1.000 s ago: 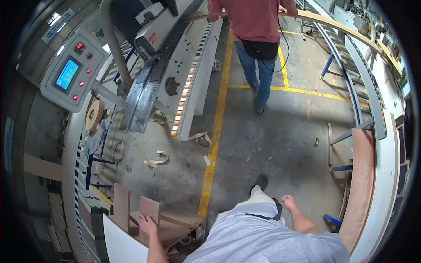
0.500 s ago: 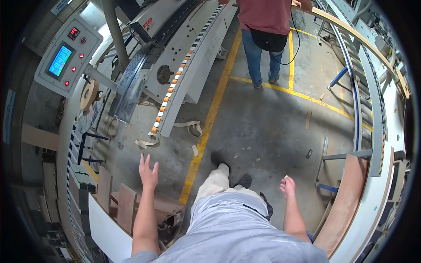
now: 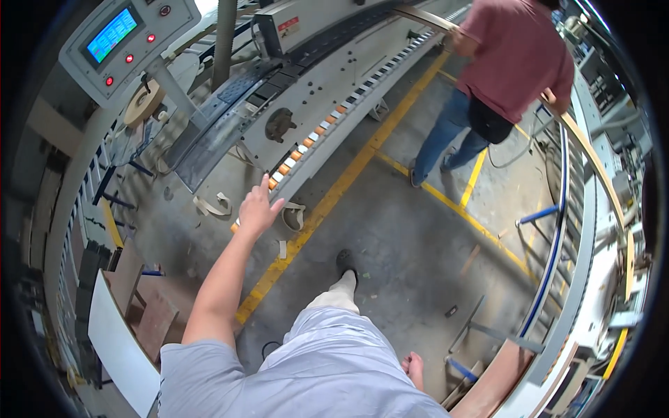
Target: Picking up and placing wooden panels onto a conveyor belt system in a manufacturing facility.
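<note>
Orange-and-white roller rail [image 3: 308, 142], grey-edged, slants from left of centre toward the frame's upper right. Our left hand [image 3: 258, 210], earlier on the flat brown board [image 3: 156, 322] at lower left, now spreads open-fingered at the rail's near end; contact is unclear. Our right hand [image 3: 414, 369], lower centre, is partly hidden; its grip we cannot tell.

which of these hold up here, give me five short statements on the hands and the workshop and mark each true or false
1. The left hand is stretched out near the end of the roller rail. True.
2. The right hand is raised above the left hand. False: it hangs low, beside the person's pale shirt.
3. The control screen is dark. False: it is lit blue.
4. The co-worker wears a red shirt. True.
5. A yellow line runs along the floor. True.
</note>
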Available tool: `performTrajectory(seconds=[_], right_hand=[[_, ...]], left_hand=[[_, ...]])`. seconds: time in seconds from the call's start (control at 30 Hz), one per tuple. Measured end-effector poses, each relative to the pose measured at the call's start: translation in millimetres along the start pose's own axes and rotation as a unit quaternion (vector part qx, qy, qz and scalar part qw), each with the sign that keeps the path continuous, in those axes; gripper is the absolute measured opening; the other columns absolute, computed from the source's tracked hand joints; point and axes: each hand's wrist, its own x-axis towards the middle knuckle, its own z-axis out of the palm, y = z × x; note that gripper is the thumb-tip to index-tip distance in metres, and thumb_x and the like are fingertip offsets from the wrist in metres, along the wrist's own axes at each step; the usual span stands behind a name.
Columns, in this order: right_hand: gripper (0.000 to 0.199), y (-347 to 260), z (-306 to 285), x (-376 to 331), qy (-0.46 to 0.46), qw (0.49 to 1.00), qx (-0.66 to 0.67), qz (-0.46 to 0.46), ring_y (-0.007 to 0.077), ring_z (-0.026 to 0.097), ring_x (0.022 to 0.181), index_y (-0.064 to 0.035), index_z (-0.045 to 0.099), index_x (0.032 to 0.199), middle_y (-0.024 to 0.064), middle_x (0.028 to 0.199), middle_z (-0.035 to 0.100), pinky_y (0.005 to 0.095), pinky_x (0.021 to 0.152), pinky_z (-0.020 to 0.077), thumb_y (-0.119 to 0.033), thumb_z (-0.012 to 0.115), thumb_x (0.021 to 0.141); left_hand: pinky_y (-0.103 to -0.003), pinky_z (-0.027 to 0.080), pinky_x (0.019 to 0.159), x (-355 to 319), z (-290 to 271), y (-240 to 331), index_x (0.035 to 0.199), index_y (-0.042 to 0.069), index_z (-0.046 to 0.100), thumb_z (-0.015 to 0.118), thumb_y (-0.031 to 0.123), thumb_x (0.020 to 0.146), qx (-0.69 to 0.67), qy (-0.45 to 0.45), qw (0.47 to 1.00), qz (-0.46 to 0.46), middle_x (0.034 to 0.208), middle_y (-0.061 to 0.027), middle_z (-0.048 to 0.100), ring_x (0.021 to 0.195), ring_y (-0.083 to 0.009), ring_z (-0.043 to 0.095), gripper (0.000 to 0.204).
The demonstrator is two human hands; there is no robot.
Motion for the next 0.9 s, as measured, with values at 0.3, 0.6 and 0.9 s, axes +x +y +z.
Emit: performTrajectory(seconds=[0.3, 0.6, 0.9], right_hand=[[0.03, -171.8, 57.1, 26.2, -0.009, 0.994, -0.074, -0.078, 0.0157, 0.052, 0.064, -0.0112, 0.053, 0.115, 0.005, 0.091, 0.056, 0.0265, 0.049, 0.0466, -0.029, 0.054, 0.09], [0.034, -300.8, 126.0, 19.6, -0.042, 0.973, -0.191, -0.123, 0.0135, 0.053, 0.065, -0.0099, 0.053, 0.118, 0.0042, 0.093, 0.06, 0.0264, 0.054, 0.0464, -0.027, 0.056, 0.089], [0.03, -395.6, 118.2, 33.8, -0.024, 0.972, -0.164, -0.168, 0.0082, 0.044, 0.051, -0.0105, 0.051, 0.117, 0.0019, 0.082, 0.054, 0.0218, 0.044, 0.0372, -0.024, 0.055, 0.09]], left_hand=[[-0.042, 0.047, 0.075, 29.6, -2.0, 8.4, 0.122, 0.011, 0.048, 0.055, 0.046, 0.084, -0.023, 0.012, 0.997, -0.072, 0.094, -0.0144, 0.054, 0.088, -0.0319, 0.057, 0.052], [-0.04, 0.045, 0.074, 51.9, -8.3, 10.2, 0.1, 0.007, 0.058, 0.054, 0.045, 0.085, -0.018, 0.018, 0.996, -0.084, 0.091, -0.0112, 0.056, 0.087, -0.0292, 0.057, 0.041], [-0.041, 0.046, 0.078, 157.3, -59.0, -160.7, 0.085, 0.005, 0.068, 0.057, 0.024, 0.08, -0.084, 0.198, 0.969, -0.123, 0.09, -0.0161, 0.064, 0.088, -0.0331, 0.058, 0.023]])
